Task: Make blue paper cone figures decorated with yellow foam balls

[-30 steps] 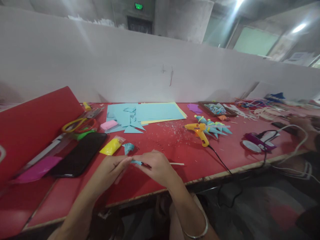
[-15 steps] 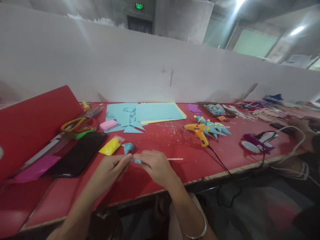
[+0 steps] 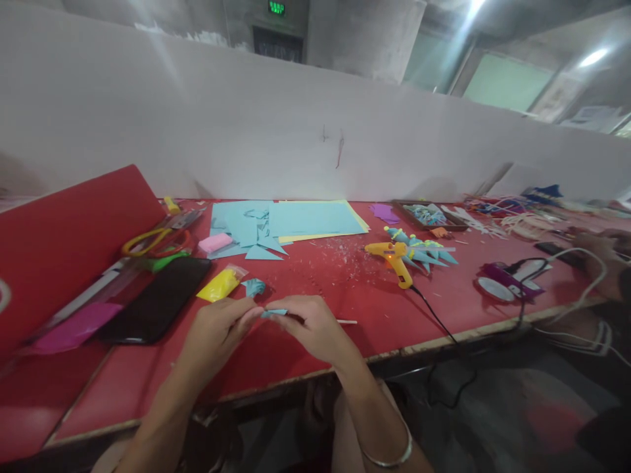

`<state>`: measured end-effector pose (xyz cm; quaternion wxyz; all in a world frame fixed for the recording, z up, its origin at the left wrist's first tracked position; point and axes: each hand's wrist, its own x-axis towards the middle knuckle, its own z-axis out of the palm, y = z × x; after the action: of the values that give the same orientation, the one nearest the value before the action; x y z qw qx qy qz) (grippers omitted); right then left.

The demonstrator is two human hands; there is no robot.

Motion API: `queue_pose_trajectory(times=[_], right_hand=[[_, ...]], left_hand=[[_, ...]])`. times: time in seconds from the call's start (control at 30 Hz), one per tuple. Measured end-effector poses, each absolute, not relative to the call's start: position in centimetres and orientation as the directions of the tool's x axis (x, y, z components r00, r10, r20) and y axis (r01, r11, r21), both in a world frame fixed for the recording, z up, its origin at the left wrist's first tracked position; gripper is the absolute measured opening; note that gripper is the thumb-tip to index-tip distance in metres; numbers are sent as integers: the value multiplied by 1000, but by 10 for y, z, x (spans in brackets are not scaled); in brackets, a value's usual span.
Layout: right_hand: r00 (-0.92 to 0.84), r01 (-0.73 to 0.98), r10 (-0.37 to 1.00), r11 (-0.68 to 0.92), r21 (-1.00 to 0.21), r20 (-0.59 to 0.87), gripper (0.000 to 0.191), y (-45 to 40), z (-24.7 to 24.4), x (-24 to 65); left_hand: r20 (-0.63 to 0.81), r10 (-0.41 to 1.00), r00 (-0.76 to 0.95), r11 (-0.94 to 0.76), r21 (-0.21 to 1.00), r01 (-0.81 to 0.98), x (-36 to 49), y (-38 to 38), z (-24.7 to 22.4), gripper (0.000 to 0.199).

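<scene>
Between my two hands is a small piece of light blue paper (image 3: 274, 313), held over the near part of the red table (image 3: 296, 368). My left hand (image 3: 221, 326) pinches around its left end, and my right hand (image 3: 311, 326) grips it from the right with bent fingers. Fingers cover much of the paper. Just beyond my left fingertips lies a crumpled blue paper piece (image 3: 254, 287). A thin pale stick (image 3: 348, 322) rests on the table to the right of my right hand.
A yellow glue gun (image 3: 394, 257) lies at right, beside blue paper cones (image 3: 428, 255). Blue paper sheets (image 3: 315, 219) are behind. At left are a black phone (image 3: 160, 299), scissors (image 3: 148, 243) and a yellow packet (image 3: 220, 284). Another person's hand (image 3: 591, 253) shows far right.
My hands have shifted slightly and turned the blue paper, so more of it shows at my right fingers. Less of the pale stick shows beyond my right hand.
</scene>
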<state>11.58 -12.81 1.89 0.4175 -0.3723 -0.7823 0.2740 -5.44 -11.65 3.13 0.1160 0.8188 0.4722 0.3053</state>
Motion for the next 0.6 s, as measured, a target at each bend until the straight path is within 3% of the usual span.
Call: queue_pose_trajectory(times=[0.2, 0.37, 0.47, 0.6], right_hand=[[-434, 413, 766, 637, -651, 474, 22, -126, 16, 116], [-438, 603, 796, 605, -520, 418, 24, -127, 18, 115], [-428, 644, 817, 576, -504, 387, 25, -129, 22, 115], [-439, 546, 815, 576, -608, 378, 27, -130, 25, 117]], left_hand=[[275, 927, 254, -374, 645, 666, -47, -122, 31, 44], [133, 977, 169, -208, 782, 588, -41, -122, 30, 45], [142, 974, 175, -219, 776, 592, -41, -121, 30, 45], [287, 909, 303, -417, 648, 637, -47, -119, 31, 34]])
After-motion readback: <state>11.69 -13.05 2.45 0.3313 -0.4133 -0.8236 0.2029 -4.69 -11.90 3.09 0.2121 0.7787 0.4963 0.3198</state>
